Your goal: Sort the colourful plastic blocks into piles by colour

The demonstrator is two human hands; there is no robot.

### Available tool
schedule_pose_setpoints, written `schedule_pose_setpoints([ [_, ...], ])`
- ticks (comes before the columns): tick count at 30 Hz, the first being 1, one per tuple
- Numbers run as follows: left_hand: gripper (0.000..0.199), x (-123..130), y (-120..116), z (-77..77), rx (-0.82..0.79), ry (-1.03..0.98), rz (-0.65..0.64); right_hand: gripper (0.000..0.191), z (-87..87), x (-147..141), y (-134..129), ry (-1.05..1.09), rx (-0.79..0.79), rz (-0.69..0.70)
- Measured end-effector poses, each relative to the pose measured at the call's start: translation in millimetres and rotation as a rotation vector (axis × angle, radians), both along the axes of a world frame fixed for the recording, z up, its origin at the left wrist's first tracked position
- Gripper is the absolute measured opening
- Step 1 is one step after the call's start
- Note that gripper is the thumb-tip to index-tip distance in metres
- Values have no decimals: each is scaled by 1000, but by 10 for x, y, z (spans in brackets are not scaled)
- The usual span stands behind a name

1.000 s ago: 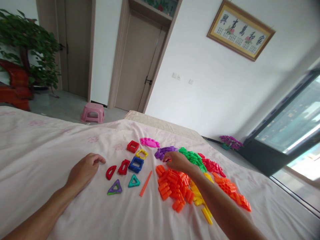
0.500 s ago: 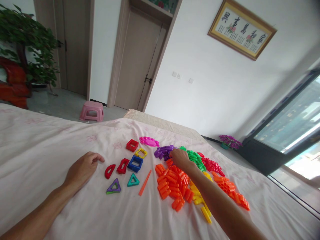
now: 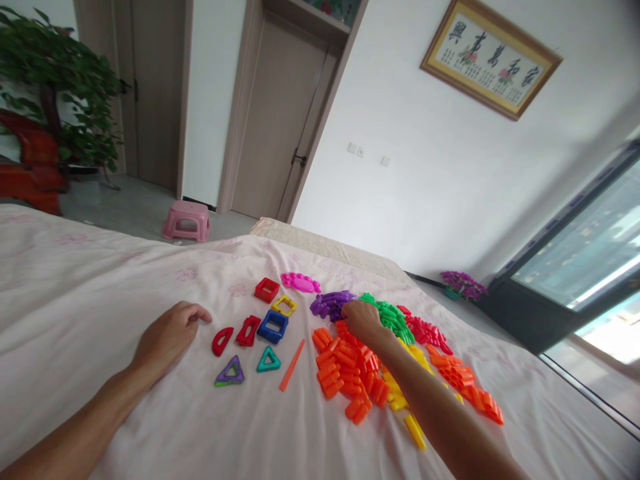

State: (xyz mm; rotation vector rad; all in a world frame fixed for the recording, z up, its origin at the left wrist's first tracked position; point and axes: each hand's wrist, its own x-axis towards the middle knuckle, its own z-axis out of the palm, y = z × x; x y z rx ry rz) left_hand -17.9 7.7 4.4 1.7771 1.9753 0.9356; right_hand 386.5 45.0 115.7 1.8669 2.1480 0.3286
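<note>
My left hand [image 3: 167, 337] rests on the bed sheet with its fingers loosely bent and the index finger stretched out, holding nothing. Nearest to it lies a red half-round magnetic tile [image 3: 222, 341]. My right hand [image 3: 362, 319] reaches down where the purple pieces [image 3: 330, 305], green pieces [image 3: 397, 320] and orange pieces [image 3: 345, 367] meet. Its fingers are bent down together, and whatever is in them is hidden. Under the right forearm lie yellow pieces [image 3: 415, 432], partly covered. An orange stick [image 3: 292, 365] lies between the tiles and the orange heap.
Around the left side lie a purple triangle tile [image 3: 231, 371], a teal triangle [image 3: 269, 359], blue squares [image 3: 273, 326], a yellow square [image 3: 284, 305] and red frames [image 3: 267, 289]. A pink piece [image 3: 301, 283] is farther back. Red pieces [image 3: 427, 333] and more orange ones [image 3: 453, 370] lie right.
The view has shifted slightly, so everything sits a little differently in the picture. My right hand stays over the edge of the purple and orange pieces; my left hand has hardly moved.
</note>
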Motion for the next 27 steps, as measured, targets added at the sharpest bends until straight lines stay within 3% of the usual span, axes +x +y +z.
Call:
schedule_pose_setpoints([
  [14, 33, -4, 13, -14, 2, 0, 11, 23, -70, 3, 27, 88, -20, -50],
  [22, 34, 0, -7, 21, -1, -14, -2, 28, -172, 3, 87, 314, -46, 78],
  [27, 33, 38, -42, 105, -14, -19, 11, 27, -125, -74, 27, 416, -110, 110],
])
